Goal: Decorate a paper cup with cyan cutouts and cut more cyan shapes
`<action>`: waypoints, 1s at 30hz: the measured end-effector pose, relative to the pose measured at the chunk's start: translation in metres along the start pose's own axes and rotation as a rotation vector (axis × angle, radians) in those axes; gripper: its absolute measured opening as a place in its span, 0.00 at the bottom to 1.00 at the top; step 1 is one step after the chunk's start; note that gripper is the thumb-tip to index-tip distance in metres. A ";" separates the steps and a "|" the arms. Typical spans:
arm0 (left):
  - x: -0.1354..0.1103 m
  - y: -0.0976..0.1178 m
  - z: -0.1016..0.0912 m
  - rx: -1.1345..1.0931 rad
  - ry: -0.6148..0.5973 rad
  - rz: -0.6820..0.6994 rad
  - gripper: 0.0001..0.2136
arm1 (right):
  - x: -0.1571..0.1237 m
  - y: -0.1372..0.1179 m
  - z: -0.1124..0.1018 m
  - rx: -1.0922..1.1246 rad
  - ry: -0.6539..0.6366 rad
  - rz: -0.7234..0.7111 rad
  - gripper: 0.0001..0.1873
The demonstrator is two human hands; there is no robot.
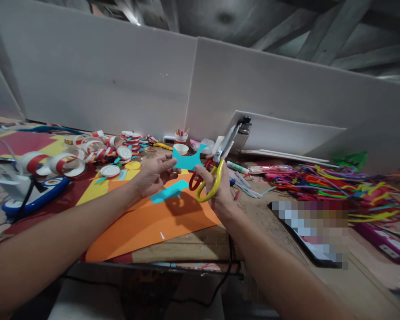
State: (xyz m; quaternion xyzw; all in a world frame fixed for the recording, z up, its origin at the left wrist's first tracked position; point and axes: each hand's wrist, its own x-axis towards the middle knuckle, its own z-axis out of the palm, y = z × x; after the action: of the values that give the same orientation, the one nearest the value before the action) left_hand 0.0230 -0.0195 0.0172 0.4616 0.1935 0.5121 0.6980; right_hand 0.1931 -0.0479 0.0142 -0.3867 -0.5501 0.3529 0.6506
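Between my hands is a small turquoise paper piece [186, 161] with curved cut-outs along its edges. My left hand [156, 172] pinches its left side. My right hand [220, 182] holds scissors [209, 189] with one yellow and one red handle loop, blades pointing up and away. Fingertips of that same hand also touch the paper's lower right edge. Below lies an orange sheet [130, 229], with another turquoise paper piece [169, 192] and a tiny white scrap on it.
Striped paper cup rings [66, 164] and a blue power strip [36, 198] are at left. Colourful pipe cleaners [320, 182] spread at right, near a phone [310, 231] and a purple device [385, 242]. White boards [120, 75] stand behind. A black cable hangs over the front edge.
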 end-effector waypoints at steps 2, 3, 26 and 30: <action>-0.002 -0.007 0.006 -0.009 0.001 -0.012 0.14 | -0.002 0.001 0.003 0.025 0.010 -0.006 0.23; -0.003 -0.010 0.009 0.010 -0.002 -0.022 0.14 | -0.004 0.000 0.005 0.023 0.014 -0.011 0.24; 0.013 0.007 0.004 -0.277 0.341 0.181 0.03 | -0.018 0.005 0.014 -0.495 -0.392 0.096 0.15; 0.012 0.007 0.005 -0.290 0.328 0.184 0.02 | -0.019 0.002 0.016 -0.537 -0.372 0.129 0.18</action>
State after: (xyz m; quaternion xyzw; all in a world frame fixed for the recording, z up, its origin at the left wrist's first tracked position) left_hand 0.0280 -0.0101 0.0277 0.2829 0.1859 0.6640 0.6667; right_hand 0.1745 -0.0616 0.0054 -0.5072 -0.7074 0.3003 0.3901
